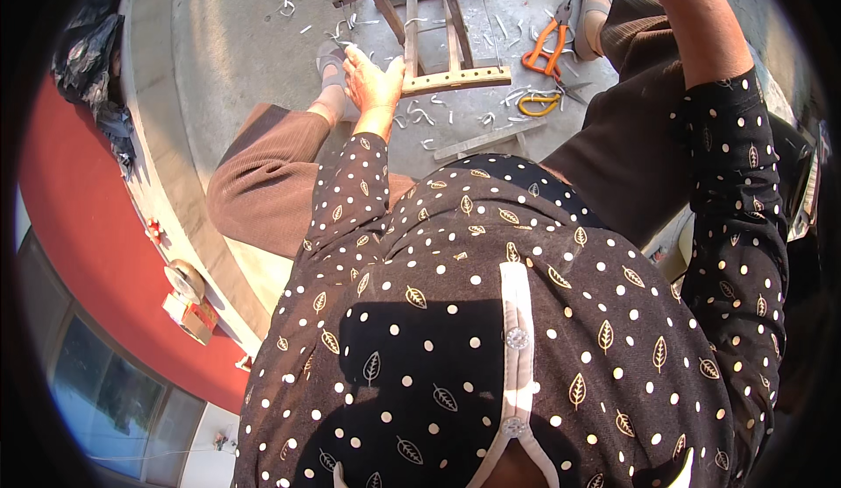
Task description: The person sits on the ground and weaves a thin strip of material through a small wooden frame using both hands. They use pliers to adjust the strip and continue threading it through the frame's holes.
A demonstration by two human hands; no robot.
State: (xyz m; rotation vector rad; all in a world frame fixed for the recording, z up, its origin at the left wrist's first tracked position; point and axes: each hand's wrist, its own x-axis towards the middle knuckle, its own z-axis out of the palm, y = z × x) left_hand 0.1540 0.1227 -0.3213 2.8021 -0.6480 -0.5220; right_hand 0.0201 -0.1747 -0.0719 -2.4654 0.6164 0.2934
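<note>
My left hand [373, 84] holds the near left corner of a wooden frame [456, 79], whose two end rails have rows of drilled holes and are joined by wooden bars. Thin wire or cord runs along the frame's sides. My right arm reaches up past the top edge, so my right hand is out of view. To the right of the frame lie orange-handled pliers [550, 44] with dark jaws. Just below them are scissors with a yellow handle loop [539, 104] and an orange one. Several short whitish strips [420, 117] lie scattered about.
A grey wooden piece [489, 140] lies on the concrete floor near my lap. My shoes stand on either side of the frame. At the left, a ledge bears black plastic [89, 61], a round object [185, 281] and a small box [190, 317]. Dark items stand at the right.
</note>
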